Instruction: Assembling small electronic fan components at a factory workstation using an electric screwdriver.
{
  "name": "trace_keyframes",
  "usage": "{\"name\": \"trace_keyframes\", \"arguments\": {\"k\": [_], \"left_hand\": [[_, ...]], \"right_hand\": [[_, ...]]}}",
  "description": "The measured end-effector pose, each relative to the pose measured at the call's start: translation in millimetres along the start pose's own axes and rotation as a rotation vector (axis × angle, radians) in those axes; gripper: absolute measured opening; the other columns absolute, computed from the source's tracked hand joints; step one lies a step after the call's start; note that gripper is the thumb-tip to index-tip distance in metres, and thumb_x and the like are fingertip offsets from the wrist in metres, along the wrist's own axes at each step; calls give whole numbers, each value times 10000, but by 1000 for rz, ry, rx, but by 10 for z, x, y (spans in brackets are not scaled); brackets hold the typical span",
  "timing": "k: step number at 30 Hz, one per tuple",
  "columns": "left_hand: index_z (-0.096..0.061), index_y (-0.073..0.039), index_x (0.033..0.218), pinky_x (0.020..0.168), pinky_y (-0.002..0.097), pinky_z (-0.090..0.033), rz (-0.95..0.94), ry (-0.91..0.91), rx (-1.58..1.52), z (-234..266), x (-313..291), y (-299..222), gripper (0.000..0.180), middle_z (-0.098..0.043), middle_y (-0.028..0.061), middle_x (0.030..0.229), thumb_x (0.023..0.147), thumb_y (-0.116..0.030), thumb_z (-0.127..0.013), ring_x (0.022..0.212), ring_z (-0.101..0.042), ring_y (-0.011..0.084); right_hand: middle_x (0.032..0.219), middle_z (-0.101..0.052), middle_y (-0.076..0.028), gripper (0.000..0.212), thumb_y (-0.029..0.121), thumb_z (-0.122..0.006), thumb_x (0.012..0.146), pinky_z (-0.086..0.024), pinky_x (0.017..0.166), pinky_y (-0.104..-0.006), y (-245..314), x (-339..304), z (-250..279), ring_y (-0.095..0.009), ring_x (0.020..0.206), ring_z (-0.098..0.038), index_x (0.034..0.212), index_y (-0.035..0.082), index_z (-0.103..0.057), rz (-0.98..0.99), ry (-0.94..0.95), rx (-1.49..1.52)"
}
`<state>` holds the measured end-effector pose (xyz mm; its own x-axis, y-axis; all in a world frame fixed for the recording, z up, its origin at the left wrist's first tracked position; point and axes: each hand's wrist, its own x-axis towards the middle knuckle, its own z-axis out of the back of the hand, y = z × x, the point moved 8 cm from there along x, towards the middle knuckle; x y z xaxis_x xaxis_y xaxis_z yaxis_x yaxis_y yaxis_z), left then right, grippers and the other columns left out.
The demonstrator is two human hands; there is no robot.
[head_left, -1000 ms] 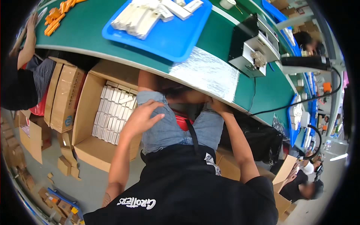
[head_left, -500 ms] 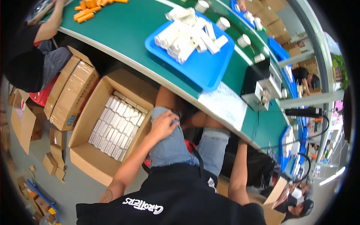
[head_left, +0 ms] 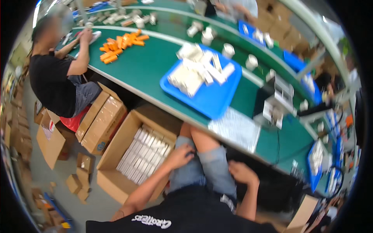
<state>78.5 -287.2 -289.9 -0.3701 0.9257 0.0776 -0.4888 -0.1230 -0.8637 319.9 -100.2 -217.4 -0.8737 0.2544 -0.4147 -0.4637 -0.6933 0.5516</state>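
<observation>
My left hand (head_left: 180, 156) lies over my left thigh, its fingers loosely spread on the denim; a small dark spot by the fingertips is too blurred to name. My right hand (head_left: 243, 172) is beside my right thigh, below the table edge, its fingers smeared by motion. Left of my left forearm, an open cardboard box (head_left: 112, 179) on the floor holds rows of small white boxes (head_left: 142, 157). Ahead on the green table (head_left: 143, 83), a blue tray (head_left: 206, 101) carries a heap of white wrapped pieces (head_left: 190, 73). Neither hand touches the tray.
A silvery sheet (head_left: 237, 128) and a black-and-metal device (head_left: 274, 101) with a cable are on the table's right. Orange pieces (head_left: 120, 46) lie at the left, near a seated co-worker (head_left: 54, 77). White cups (head_left: 228, 50) line the far side. A taped carton (head_left: 103, 126) stands left.
The view has swung, showing more of the co-worker at the left. My right hand has come from under the table edge to beside my right thigh. My left hand stays on my left leg.
</observation>
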Motion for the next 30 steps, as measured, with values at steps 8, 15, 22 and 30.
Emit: {"name": "trace_keyframes", "arguments": {"k": [8,15,22,30], "left_hand": [[-745,-26,1212,934,389,-548,273,43,32,1317,-73,-649,234,-733,125,1157,1001,-126,-733,1067,-703,258],[-743,1,1194,883,338,-545,461,-68,-128,1039,-461,-528,212,-732,108,1131,1002,-86,-728,1015,-690,193],[-740,6,1151,888,321,-543,561,55,-275,177,-617,-476,173,-739,78,1027,1000,-78,-738,949,-688,168],[-749,-25,1079,838,312,-541,583,45,-202,111,-541,-526,110,-730,75,993,986,-83,-750,910,-676,172]], "right_hand": [[688,-637,-50,149,92,-680,1015,-431,569,-287,380,7,1706,-114,589,-557,918,-19,-701,123,-916,285],[661,-584,-42,105,15,-735,931,-359,495,-290,336,-63,1672,-124,509,-483,832,4,-700,227,-1002,153],[665,-602,-50,85,-16,-754,853,-391,494,-298,444,-37,1682,-161,513,-531,803,22,-697,343,-875,135],[655,-610,-84,204,91,-771,843,-494,531,-399,714,56,1393,-287,563,-623,708,67,-621,572,-459,72]]}}
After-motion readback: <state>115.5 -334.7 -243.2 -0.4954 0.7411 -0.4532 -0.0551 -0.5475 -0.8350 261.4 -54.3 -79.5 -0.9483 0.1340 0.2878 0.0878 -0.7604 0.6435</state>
